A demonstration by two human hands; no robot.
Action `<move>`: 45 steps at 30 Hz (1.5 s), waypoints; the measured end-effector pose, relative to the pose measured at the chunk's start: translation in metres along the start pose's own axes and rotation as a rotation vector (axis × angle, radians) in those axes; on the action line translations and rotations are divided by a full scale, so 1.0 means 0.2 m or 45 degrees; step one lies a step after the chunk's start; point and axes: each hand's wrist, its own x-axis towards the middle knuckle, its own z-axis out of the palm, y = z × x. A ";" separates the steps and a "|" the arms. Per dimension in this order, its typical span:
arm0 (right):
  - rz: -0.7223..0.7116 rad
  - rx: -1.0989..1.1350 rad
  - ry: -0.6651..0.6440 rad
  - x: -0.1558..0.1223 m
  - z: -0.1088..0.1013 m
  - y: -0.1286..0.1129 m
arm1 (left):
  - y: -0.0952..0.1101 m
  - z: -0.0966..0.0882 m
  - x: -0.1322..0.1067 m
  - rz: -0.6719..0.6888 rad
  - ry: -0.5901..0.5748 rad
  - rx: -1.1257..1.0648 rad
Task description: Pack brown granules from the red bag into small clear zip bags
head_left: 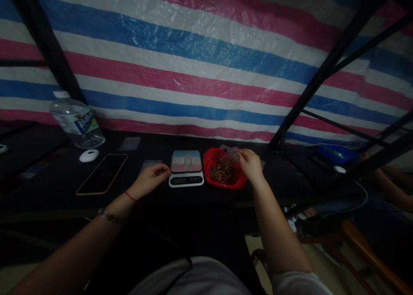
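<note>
Thin clear plastic bag (230, 151) is held in the right grip (251, 165), with thumb and fingers closed narrowly on its edge; it is positioned over the rear of an open red plastic bag (208, 159). The red bag is located to the left of and below the right grip. Its mouth is spread wide, and small, elongated brown-gold pieces (222, 173) are contained in it; their kind cannot be determined.

A white digital scale (186, 179) with a dark display and a square reflective plate (178, 168) is placed between the two grips. A small, pale translucent object (187, 159) is seen on the plate.

The left grip (150, 181) is held with curled fingers at the scale's left edge; whether contact is made, or anything is held, cannot be told. Just beyond it, a flat clear sachet (149, 163) is partly covered.

To the left of the left grip, a black-screened smartphone (102, 174) with a pale gold edge is laid on the black surface (155, 146). Farther beyond, a rounded white device (89, 156) and a clear plastic bottle (92, 135) with a white cap are placed.
</note>
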 end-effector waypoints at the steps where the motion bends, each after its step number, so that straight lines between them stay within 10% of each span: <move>1: -0.010 -0.009 0.004 0.00 0.01 0.00 | -0.01 0.00 0.00 0.000 0.002 0.007; 21: 0.044 0.069 0.127 -0.01 0.02 -0.07 | -0.02 0.01 -0.01 0.008 0.001 0.020; 27: 0.384 0.615 0.157 -0.02 0.03 -0.15 | 0.07 0.04 -0.04 0.055 -0.020 -0.032; 36: 0.602 1.482 -0.311 -0.17 0.20 -0.61 | 0.28 0.20 -0.18 0.001 -0.205 -0.370; 45: 0.717 1.479 -0.576 -0.18 0.20 -0.62 | 0.33 0.08 -0.16 -0.055 0.024 -0.244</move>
